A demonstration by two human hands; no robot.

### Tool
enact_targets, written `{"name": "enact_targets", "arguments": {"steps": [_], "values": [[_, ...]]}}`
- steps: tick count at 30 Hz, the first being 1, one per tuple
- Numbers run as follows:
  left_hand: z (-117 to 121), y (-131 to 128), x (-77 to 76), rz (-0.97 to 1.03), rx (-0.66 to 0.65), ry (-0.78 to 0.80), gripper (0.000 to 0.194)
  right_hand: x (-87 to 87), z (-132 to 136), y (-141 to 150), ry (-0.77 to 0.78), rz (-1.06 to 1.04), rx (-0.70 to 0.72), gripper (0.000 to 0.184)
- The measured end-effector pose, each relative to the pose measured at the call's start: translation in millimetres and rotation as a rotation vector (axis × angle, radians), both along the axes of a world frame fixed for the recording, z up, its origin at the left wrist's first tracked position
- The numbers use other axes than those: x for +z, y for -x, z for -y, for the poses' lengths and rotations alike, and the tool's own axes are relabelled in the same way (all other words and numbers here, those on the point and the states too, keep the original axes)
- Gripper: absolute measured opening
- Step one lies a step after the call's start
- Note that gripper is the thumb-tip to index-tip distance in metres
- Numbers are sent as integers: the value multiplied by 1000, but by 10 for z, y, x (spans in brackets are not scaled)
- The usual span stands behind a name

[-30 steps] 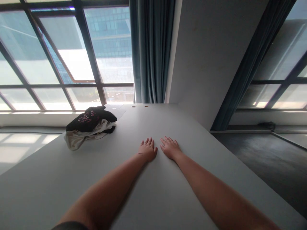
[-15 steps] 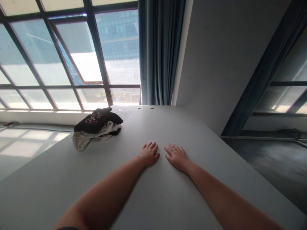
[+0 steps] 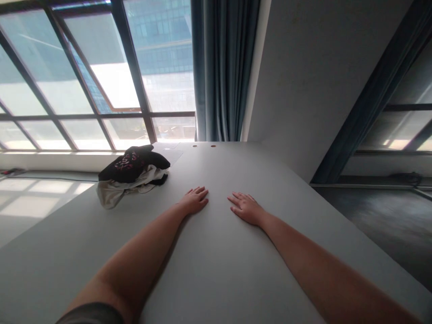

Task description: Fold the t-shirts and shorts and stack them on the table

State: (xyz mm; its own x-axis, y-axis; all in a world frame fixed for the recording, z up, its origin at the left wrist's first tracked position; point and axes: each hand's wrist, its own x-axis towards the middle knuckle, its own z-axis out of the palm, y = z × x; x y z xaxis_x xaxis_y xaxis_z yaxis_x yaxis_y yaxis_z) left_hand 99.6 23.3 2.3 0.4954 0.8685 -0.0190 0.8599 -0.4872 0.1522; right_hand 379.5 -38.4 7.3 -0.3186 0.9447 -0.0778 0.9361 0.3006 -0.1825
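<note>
My left hand lies palm down on the white table, its fingers stretched out and holding nothing. To its right, with a gap between them, my right hand rests flat on the same surface, fingers spread and pointing inward. A crumpled heap of cloth, which looks like clothing, sits on the table beyond and to the left of my left hand. Its upper part is black with a pinkish print, and a pale, off-white part hangs out below. Neither hand touches the heap.
Two small round holes mark the table's far end. Behind it hang a blue-grey curtain and a large window with one tilted pane. A grey wall or pillar rises at the right, above dark floor.
My left hand has slid left and a little forward, toward the cloth heap, widening the gap between my hands. My right hand stays flat on the table. The camera view has shifted slightly.
</note>
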Motion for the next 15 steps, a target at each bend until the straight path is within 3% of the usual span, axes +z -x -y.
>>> {"name": "enact_targets", "arguments": {"steps": [7,15], "values": [[29,-90,-61,-18,100,-14,63,-60,4,13,7,3,4,64],[97,-128,-64,-21,48,-8,63,-62,18,101,-18,17,-6,63]]}}
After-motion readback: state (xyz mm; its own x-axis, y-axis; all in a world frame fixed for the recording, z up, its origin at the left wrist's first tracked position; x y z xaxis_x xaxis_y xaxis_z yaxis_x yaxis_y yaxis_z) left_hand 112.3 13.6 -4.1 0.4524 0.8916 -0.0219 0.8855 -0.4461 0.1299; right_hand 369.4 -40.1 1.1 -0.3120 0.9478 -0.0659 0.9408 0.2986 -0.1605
